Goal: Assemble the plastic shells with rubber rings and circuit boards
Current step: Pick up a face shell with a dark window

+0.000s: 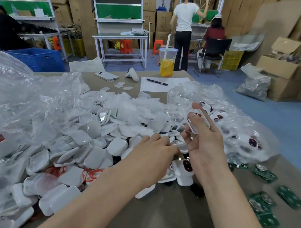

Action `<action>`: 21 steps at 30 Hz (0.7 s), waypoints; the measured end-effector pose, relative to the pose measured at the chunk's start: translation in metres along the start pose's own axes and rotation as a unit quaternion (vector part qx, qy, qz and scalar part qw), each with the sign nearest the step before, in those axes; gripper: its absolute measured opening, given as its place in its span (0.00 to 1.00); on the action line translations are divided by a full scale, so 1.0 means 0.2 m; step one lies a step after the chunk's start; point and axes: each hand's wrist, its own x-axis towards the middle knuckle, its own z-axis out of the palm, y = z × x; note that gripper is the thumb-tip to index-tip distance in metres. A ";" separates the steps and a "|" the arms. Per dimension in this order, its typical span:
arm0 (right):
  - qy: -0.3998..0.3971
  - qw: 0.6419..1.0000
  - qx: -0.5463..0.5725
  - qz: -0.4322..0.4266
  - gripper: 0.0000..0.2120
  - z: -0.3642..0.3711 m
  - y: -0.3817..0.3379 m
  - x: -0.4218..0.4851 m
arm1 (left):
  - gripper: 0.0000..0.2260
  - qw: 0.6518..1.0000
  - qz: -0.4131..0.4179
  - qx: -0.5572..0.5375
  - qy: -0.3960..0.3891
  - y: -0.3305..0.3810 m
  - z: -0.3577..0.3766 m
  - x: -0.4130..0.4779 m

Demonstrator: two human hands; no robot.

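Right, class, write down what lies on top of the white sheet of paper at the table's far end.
A black pen lies on the sheet of paper. Crumpled clear plastic covers its near right corner, hiding anything there.

No writing is legible; the small marks on the cardboard boxes are too blurred.

Pretty clearly a small assembly workshop, half warehouse really. My table is buried in white plastic shells spilling out of clear bags, with green circuit boards off to the side. Behind it are cardboard boxes stacked high, metal workbenches, plastic stools, a blue crate and other people at benches.
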 end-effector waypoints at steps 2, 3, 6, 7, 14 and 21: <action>0.001 1.000 0.006 0.004 0.11 0.00 -0.01 0.01 | 0.14 1.000 0.005 0.009 -0.010 0.00 -0.01 0.02; 0.003 1.000 0.008 0.006 0.10 0.00 -0.01 0.01 | 0.13 1.000 0.009 0.016 -0.015 0.01 -0.02 0.02; 0.010 1.000 0.019 0.009 0.11 -0.01 0.00 0.02 | 0.13 0.999 0.007 0.026 -0.042 0.02 -0.04 0.04; 0.010 1.000 0.023 0.010 0.12 -0.01 0.00 0.02 | 0.13 0.998 0.004 0.025 -0.050 0.02 -0.05 0.05; 0.021 0.997 0.067 0.019 0.10 -0.02 -0.01 0.03 | 0.14 0.997 -0.023 0.011 -0.073 0.03 -0.08 0.04; 0.006 0.998 0.049 0.025 0.11 -0.01 0.01 0.02 | 0.15 0.996 -0.037 -0.065 0.052 -0.06 -0.13 -0.20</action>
